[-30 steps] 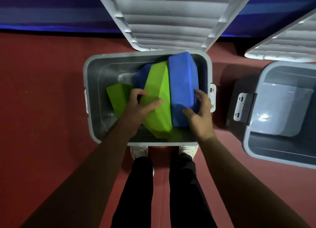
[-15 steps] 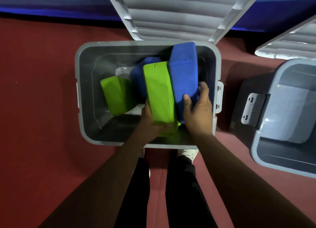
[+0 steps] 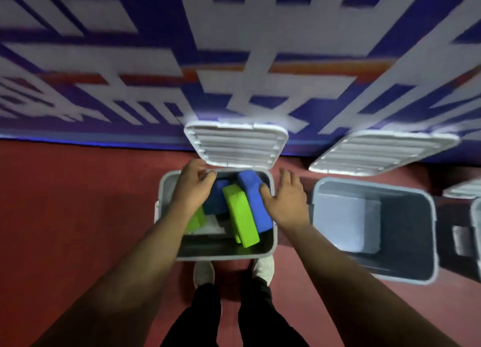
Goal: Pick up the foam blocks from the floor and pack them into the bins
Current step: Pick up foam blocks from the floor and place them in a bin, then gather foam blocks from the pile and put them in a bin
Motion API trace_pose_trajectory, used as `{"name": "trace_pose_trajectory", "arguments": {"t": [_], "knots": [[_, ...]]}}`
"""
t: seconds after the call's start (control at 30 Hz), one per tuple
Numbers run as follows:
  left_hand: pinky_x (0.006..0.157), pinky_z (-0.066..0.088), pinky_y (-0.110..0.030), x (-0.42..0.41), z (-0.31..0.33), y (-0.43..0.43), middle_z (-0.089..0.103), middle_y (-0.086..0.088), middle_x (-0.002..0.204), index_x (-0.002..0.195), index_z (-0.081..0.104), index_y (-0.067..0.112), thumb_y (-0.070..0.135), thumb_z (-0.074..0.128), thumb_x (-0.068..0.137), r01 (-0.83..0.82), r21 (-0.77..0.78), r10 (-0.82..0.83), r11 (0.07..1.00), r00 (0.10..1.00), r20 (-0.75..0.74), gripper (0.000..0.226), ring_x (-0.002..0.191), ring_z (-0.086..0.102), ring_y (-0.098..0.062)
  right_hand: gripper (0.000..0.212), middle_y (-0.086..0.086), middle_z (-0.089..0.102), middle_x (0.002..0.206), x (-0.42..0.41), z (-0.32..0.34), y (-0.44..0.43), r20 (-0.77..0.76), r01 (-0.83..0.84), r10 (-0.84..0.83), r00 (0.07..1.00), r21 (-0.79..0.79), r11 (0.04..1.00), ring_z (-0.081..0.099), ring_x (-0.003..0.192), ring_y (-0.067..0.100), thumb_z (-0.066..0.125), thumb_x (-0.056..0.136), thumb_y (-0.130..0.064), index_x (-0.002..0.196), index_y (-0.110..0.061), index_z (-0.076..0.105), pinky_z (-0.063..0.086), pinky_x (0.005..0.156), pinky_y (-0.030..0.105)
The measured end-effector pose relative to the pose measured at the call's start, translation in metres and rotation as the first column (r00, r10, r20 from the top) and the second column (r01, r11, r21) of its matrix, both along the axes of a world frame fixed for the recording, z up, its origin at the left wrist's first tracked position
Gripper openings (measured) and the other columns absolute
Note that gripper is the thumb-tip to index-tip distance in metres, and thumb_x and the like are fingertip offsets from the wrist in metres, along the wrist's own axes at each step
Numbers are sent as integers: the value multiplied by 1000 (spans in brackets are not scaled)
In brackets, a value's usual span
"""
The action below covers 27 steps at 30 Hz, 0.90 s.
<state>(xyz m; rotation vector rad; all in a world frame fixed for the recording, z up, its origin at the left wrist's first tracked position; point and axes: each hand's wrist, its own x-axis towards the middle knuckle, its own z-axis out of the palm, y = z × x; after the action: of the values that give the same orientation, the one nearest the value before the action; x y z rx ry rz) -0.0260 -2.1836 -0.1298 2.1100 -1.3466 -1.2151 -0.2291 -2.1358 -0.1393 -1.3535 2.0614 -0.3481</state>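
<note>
Foam blocks, four in all, sit inside the grey bin (image 3: 221,255) on the red floor (image 3: 78,216). A tall blue block (image 3: 253,198) leans at the right wall, a green block (image 3: 240,216) touches it, a second blue block (image 3: 217,198) lies behind, and a second green block (image 3: 196,219) is toward the left wall. Half a second ago both hands gripped the two right-hand blocks. Now the left hand (image 3: 194,190), fingers loosely curled, and the right hand (image 3: 285,198), fingers spread, hold nothing near the far rim, so this batch is judged packed. The blocks are matte, soft-edged slabs. The bin is smooth rigid plastic with rounded corners, and its ribbed lid (image 3: 235,143) stands open. A second bin (image 3: 313,216) stands open beside it.
</note>
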Motion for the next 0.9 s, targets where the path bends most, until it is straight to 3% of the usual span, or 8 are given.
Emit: {"name": "trace_pose_trajectory", "arguments": {"t": [0.17, 0.27, 0.37, 0.5, 0.63, 0.77, 0.9], "knots": [[94, 44, -36, -16, 191, -17, 64, -13, 108, 112, 62, 5, 15, 69, 84, 249, -261, -217, 932, 965, 145, 31, 105, 59, -32, 63, 15, 55, 119, -19, 187, -7, -65, -8, -3, 998, -172, 985, 54, 111, 38, 46, 84, -53, 127, -8, 55, 43, 96, 45], [93, 43, -31, -20, 281, -17, 59, -2, 114, 120, 59, 14, 26, 64, 90, 291, -326, -250, 900, 955, 162, 33, 107, 56, -20, 59, 13, 54, 126, -25, 274, 0, -108, 14, -47, 993, -288, 958, 53, 114, 36, 53, 89, -49, 132, -8, 54, 43, 99, 47], [88, 41, -28, -13, 347, -11, 55, 2, 117, 122, 56, 17, 32, 61, 93, 354, -479, -301, 803, 935, 186, 33, 107, 54, -16, 69, 11, 54, 130, -23, 349, 18, -152, 56, -132, 980, -420, 906, 53, 116, 33, 39, 84, -59, 131, -11, 55, 42, 101, 48], [88, 43, -29, -4, 388, -9, 50, 5, 125, 126, 52, 25, 45, 59, 91, 481, -526, -410, 701, 876, 255, 41, 114, 51, -11, 62, 7, 48, 140, -15, 409, 45, -221, 109, -245, 944, -491, 864, 48, 125, 28, 48, 91, -55, 140, -17, 47, 35, 107, 46], [87, 44, -28, -2, 409, -7, 49, 5, 127, 127, 50, 27, 43, 57, 93, 592, -560, -531, 580, 796, 291, 39, 116, 51, -14, 63, 7, 45, 143, 8, 435, 90, -246, 241, -413, 877, -518, 821, 46, 129, 27, 49, 93, -56, 144, -19, 43, 34, 108, 47], [92, 53, -43, -7, 418, 22, 50, 3, 123, 122, 49, 27, 45, 55, 92, 754, -541, -713, 372, 605, 353, 35, 112, 52, -18, 63, 7, 49, 134, 37, 434, 166, -271, 419, -599, 754, -504, 755, 49, 123, 28, 45, 89, -60, 137, -20, 48, 38, 106, 49], [93, 48, -42, -30, 427, 84, 55, -3, 121, 121, 57, 19, 42, 58, 88, 809, -558, -827, 185, 435, 356, 41, 112, 53, -23, 55, 8, 53, 125, 65, 439, 263, -310, 585, -748, 587, -476, 656, 52, 118, 30, 53, 88, -55, 128, -17, 55, 40, 102, 45]]}}
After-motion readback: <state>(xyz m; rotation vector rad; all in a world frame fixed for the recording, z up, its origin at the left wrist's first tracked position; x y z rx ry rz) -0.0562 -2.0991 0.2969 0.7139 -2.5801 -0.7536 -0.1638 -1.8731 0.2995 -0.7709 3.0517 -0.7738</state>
